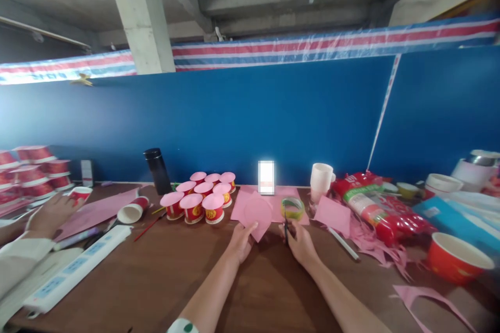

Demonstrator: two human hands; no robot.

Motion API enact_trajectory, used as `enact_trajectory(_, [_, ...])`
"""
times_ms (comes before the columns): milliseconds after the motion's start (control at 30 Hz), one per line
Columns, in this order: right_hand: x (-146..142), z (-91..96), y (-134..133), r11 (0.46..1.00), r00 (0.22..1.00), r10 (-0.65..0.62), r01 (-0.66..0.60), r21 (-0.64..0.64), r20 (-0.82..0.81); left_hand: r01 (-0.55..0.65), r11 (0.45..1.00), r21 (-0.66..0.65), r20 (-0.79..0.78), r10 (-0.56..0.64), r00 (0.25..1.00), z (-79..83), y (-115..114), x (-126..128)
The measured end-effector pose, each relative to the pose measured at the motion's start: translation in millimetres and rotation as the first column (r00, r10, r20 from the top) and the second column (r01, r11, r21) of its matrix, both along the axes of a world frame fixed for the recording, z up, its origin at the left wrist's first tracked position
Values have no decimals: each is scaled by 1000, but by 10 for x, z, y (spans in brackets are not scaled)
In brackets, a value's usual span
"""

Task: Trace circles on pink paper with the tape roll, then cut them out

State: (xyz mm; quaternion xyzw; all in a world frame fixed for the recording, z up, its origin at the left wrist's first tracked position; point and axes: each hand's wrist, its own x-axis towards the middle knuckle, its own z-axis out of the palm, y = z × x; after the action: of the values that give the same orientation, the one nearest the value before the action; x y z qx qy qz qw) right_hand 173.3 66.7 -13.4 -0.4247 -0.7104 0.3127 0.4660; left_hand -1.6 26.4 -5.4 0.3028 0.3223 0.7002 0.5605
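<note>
My left hand [241,242] pinches the lower edge of a piece of pink paper [258,212] that bears a round outline. In my right hand [300,243] is a pair of dark scissors [286,230], pointing away from me, a little right of the paper and apart from it. Whether the blades are spread I cannot tell. Just beyond the scissors lies a yellow-green tape roll [297,214] on a larger pink sheet [239,208]. To the left stand several red paper cups [213,215] topped with pink paper discs.
A co-worker's hand [50,213] holds a red cup at the left, near a white power strip [78,270]. On the right are pink scraps [377,244], a white pen [344,244], a red bag [394,218] and an orange-red bowl [457,260]. A blue partition [250,119] stands behind.
</note>
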Motion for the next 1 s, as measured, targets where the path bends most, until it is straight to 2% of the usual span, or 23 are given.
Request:
enact_trajectory(600, [-27, 26, -27, 1000, 1000, 14, -14, 22, -7, 1, 1000, -13, 29, -1, 1000, 1, 13, 6])
enact_trajectory(800, [-25, 28, -28, 1000, 999, 14, -13, -21, 32, 5, 1000, -6, 25, -4, 1000, -16, 7, 10])
enact_trajectory(1000, [-10, 86, -46, 996, 995, 67, -63, -57, 72, 2, 1000, -19, 45, -1, 999, 4, -7, 23])
